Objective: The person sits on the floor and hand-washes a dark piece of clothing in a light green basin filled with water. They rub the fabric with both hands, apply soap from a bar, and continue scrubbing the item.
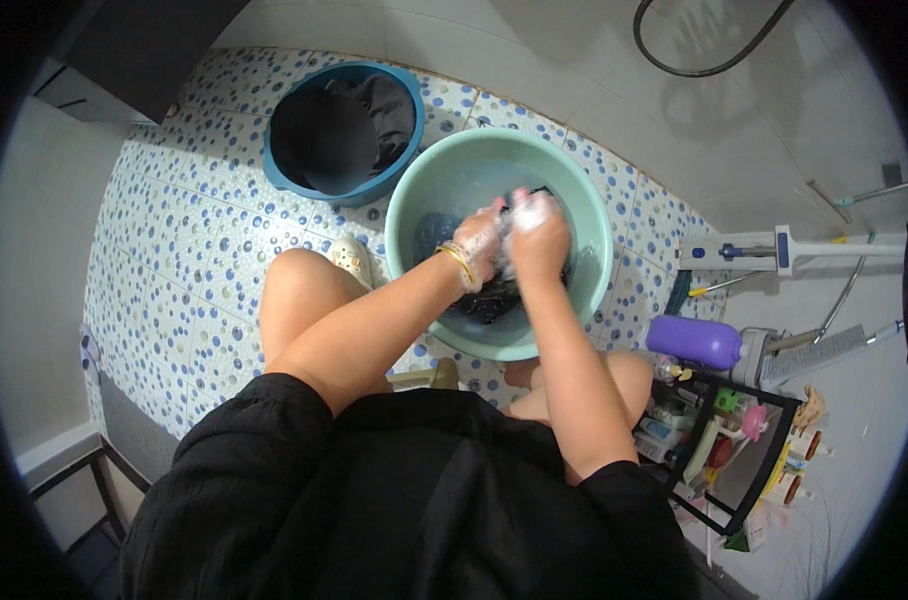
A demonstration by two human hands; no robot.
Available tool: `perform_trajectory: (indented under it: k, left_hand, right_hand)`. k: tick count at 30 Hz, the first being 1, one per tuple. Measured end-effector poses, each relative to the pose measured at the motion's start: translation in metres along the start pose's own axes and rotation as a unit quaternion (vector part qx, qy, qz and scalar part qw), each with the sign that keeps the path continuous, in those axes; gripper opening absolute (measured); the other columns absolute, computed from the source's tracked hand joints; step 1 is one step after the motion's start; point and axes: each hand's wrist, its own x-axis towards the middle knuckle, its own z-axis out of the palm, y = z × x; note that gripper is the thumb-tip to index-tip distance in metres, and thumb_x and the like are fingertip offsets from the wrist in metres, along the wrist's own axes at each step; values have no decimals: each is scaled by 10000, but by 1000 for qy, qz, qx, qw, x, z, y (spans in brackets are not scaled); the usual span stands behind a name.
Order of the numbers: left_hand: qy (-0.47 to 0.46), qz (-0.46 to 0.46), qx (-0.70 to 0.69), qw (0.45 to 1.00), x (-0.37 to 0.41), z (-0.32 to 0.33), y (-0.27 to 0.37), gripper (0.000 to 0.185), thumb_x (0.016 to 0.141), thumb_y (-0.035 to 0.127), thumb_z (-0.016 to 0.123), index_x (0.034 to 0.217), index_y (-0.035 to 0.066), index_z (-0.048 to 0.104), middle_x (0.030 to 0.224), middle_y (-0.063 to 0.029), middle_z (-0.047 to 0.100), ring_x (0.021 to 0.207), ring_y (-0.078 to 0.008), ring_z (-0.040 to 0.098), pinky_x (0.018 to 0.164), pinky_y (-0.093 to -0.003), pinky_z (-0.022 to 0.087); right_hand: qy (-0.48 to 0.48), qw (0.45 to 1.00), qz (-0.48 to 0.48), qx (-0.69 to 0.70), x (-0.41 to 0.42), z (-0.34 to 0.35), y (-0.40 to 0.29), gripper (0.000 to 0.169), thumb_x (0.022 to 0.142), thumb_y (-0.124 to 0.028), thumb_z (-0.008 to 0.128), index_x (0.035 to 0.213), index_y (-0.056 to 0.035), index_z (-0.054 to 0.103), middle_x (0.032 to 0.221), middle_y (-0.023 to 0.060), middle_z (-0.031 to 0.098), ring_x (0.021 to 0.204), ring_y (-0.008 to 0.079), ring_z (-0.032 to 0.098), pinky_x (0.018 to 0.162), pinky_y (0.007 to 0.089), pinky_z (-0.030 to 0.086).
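A pale green plastic basin (596,300) stands before me on the floor, holding cloudy water and a dark wet garment (487,304). Both of my hands are over the basin, close together and covered in white suds. My left hand (476,241), with a gold bangle at the wrist, grips bunched dark cloth. Beside it, my right hand (540,240) is closed on the same soapy cloth, with a thick clump of foam (530,215) on its fingers. The cloth between the hands is partly hidden by fingers and foam. Its lower part lies in the water.
A blue tub (418,112) with dark clothes (390,120) stands left of the basin. To the right are a flat mop (728,253), a purple bottle (692,341) and a black-framed rack (761,469) of bottles. A shower hose (694,73) hangs by the wall. The tiled floor (221,247) looks wet.
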Motion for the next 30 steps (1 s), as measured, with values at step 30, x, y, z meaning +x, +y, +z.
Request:
perform_trajectory:
  k: [30]
  left_hand:
    - [-142,77,-135,978,-21,-18,46,315,775,405,590,744,99,522,733,-74,572,649,-188,573,602,-339,489]
  right_hand:
    - [-56,948,2,312,-10,-16,-36,174,732,-74,586,889,-24,530,875,100,558,849,220,549,761,316,438]
